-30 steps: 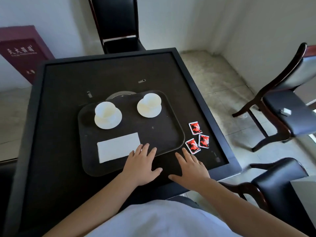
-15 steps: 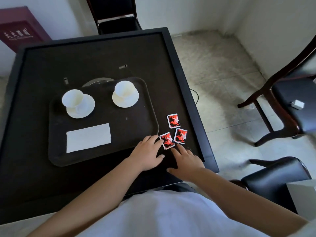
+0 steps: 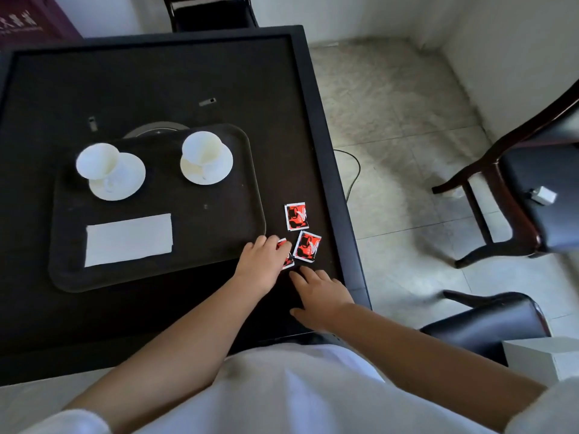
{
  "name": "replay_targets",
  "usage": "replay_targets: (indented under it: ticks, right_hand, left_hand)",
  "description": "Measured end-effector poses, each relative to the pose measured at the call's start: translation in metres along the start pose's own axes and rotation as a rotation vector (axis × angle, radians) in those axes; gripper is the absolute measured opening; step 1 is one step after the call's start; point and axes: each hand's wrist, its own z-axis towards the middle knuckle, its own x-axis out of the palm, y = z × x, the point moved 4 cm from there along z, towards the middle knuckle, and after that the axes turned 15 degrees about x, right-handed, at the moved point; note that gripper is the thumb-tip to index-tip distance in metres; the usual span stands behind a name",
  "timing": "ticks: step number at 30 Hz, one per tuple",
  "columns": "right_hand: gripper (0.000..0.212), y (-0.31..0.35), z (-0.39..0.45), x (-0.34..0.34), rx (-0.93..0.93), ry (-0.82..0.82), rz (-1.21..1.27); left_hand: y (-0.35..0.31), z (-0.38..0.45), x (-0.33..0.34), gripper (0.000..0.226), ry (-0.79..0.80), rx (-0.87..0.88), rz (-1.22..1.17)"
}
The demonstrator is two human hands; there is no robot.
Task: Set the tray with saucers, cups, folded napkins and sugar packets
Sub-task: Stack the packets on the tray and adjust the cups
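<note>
A black square table [image 3: 156, 76] fills the view from 9 to 12 o'clock, its raised rim running down the right side toward 4 o'clock. On it, at about 9 o'clock from the centre of the view, lies a dark rectangular tray [image 3: 219, 214] with rounded corners. A grey round disc [image 3: 153, 128] shows from under the tray's far edge at 11 o'clock.

On the tray's near left part, at 8 o'clock, a folded white napkin [image 3: 128, 239] lies flat. At the tray's far left a white cup [image 3: 97, 160] stands on a white saucer [image 3: 125, 183]; at the far right a second cup [image 3: 202, 148] stands on its own saucer [image 3: 216, 173].

The left hand [image 3: 261, 261] reaches past the tray's near right corner, at 6 o'clock from the view's centre, and its fingers curl over the nearest sugar packet [image 3: 286, 256], pinching it against the table; most of that packet is hidden under the fingers. The right hand [image 3: 319, 296] lies flat on the table just at 5 o'clock of the left one, fingers spread and relaxed, grasping nothing.

Two more red sugar packets rest off the tray: one [image 3: 307, 246] just beside the left fingertips, at 3 o'clock of them, and one [image 3: 296, 216] farther off at 12 o'clock of that, near the tray's right edge.
</note>
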Motion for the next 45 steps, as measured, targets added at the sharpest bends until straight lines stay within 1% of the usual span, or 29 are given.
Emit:
replay_targets:
  ticks: [3, 4, 6, 8, 9, 10, 11, 13, 15, 16, 18, 20, 22, 27, 30, 35, 38, 43, 45]
  right_hand:
    - [0.078, 0.002, 0.003, -0.001, -0.012, -0.023, 0.017]
    - [0.077, 0.002, 0.004, -0.002, -0.002, -0.031, 0.045]
    - [0.079, 0.003, 0.006, -0.003, 0.037, -0.032, 0.14]
    - [0.084, 0.002, 0.01, -0.005, 0.089, -0.006, 0.296]
    - [0.083, 0.001, 0.012, -0.006, 0.109, 0.015, 0.403]
    - [0.078, 0.001, 0.014, -0.007, 0.126, 0.04, 0.533]
    - [0.067, 0.001, 0.015, -0.009, 0.147, 0.059, 0.669]
    - [0.034, 0.001, 0.018, -0.013, 0.213, 0.072, 0.885]
    - [0.009, 0.001, 0.02, -0.018, 0.257, 0.054, 1.051]
    - [0.004, 0.001, 0.02, -0.021, 0.26, 0.051, 1.142]
    - [0.012, 0.003, 0.019, -0.027, 0.251, 0.071, 1.287]
    - [0.015, 0.007, 0.018, -0.035, 0.219, 0.096, 1.353]
    - [0.014, 0.012, 0.016, -0.041, 0.189, 0.1, 1.375]
    - [0.007, 0.023, 0.013, -0.046, 0.181, 0.115, 1.371]
    - [0.004, 0.027, 0.014, -0.047, 0.183, 0.121, 1.325]
    - [0.005, 0.024, 0.015, -0.049, 0.188, 0.134, 1.348]
    - [0.005, 0.024, 0.015, -0.05, 0.195, 0.142, 1.339]
    - [0.006, 0.023, 0.019, -0.046, 0.201, 0.158, 1.319]
    - [0.01, 0.018, 0.021, -0.045, 0.219, 0.106, 1.346]
  left_hand:
    - [0.0, -0.001, 0.002, 0.074, -0.076, -0.059, -0.041]
    - [0.001, -0.001, 0.004, 0.073, -0.102, -0.067, -0.054]
    - [0.005, -0.002, 0.007, 0.059, -0.148, -0.076, -0.16]
    - [0.008, -0.006, 0.011, 0.037, -0.177, -0.113, -0.426]
    - [0.009, -0.01, 0.012, 0.028, -0.191, -0.14, -0.571]
    - [0.01, -0.014, 0.012, 0.021, -0.213, -0.17, -0.701]
    - [0.01, -0.018, 0.011, 0.016, -0.237, -0.204, -0.817]
    - [0.01, -0.026, 0.007, 0.012, -0.276, -0.276, -1.028]
    - [0.01, -0.037, 0.004, 0.008, -0.325, -0.349, -1.244]
    - [0.01, -0.042, 0.003, 0.006, -0.352, -0.377, -1.339]
    - [0.012, -0.054, 0.0, 0.008, -0.385, -0.416, -1.497]
    - [0.013, -0.065, -0.003, 0.013, -0.393, -0.447, -1.611]
    - [0.017, -0.072, -0.006, 0.015, -0.401, -0.477, -1.652]
    - [0.023, -0.081, -0.01, 0.013, -0.42, -0.531, -1.63]
    - [0.023, -0.082, -0.012, 0.014, -0.426, -0.551, -1.669]
    - [0.024, -0.082, -0.012, 0.014, -0.421, -0.537, -1.693]
    - [0.025, -0.081, -0.01, 0.013, -0.427, -0.522, -1.644]
    - [0.024, -0.076, -0.005, 0.012, -0.426, -0.559, -1.622]
    - [0.024, -0.074, -0.003, 0.012, -0.426, -0.577, -1.633]
